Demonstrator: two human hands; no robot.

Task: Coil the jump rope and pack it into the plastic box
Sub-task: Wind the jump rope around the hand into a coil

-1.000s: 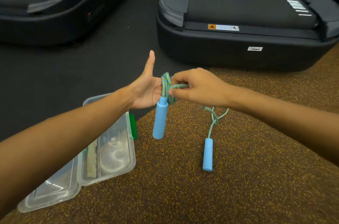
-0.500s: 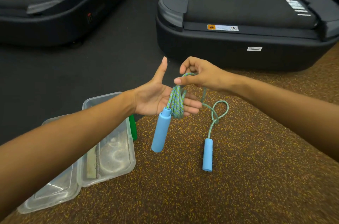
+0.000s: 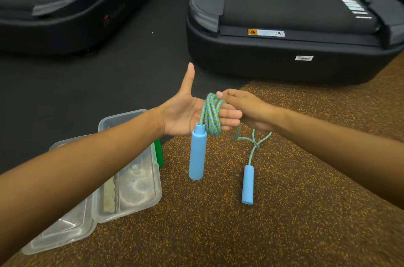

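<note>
- Since half a second ago, the right hand has dropped from above the coil to the left hand's fingertips, pulling another loop tight.
- Clear plastic box lies open on the floor, partly hidden behind the left forearm.
- Left hand is spread, thumb up, jump rope wound round its fingers; one blue handle dangles.
- Right hand pinches the rope; the strand below blurs.
- Second handle rests on the floor.

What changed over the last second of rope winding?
The right hand lifted off, then carried the rope back over the left hand, adding another turn. Hanging handle, floor handle and plastic box stayed put.
</note>
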